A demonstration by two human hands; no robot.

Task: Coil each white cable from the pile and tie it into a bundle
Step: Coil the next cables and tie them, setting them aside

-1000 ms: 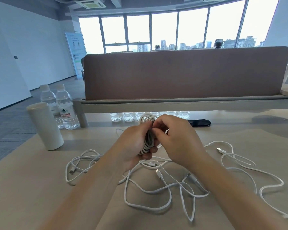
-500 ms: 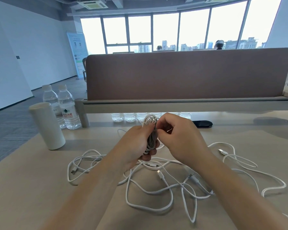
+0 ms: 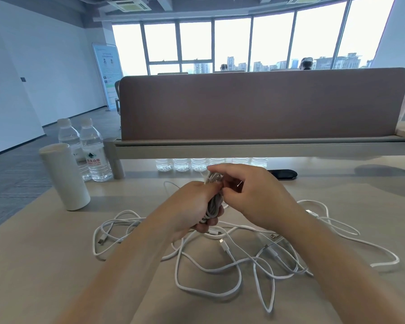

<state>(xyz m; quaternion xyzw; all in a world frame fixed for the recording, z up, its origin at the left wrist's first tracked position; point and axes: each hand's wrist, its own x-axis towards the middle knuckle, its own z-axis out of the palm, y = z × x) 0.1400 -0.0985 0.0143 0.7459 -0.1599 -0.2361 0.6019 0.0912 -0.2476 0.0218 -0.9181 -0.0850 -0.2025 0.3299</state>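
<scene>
Bright open office behind a pale worktop (image 3: 33,265)
Brown divider panel (image 3: 262,106), tall windows (image 3: 232,43), white wall (image 3: 33,66), grey carpet (image 3: 12,178).

One white cable is wound into a tight, narrow coil (image 3: 212,203) of many loops, standing roughly upright above the surface (image 3: 45,265); the left hand (image 3: 192,206) grips its lower half and the right hand (image 3: 255,195) pinches its upper part, where a few loop ends poke out. The rest of the white cables lie below in a loose, tangled pile (image 3: 220,293) on the surface, their slack loops crossing one another and spreading well out to left and right. Several small plugs (image 3: 223,242) show among the strands.
</scene>
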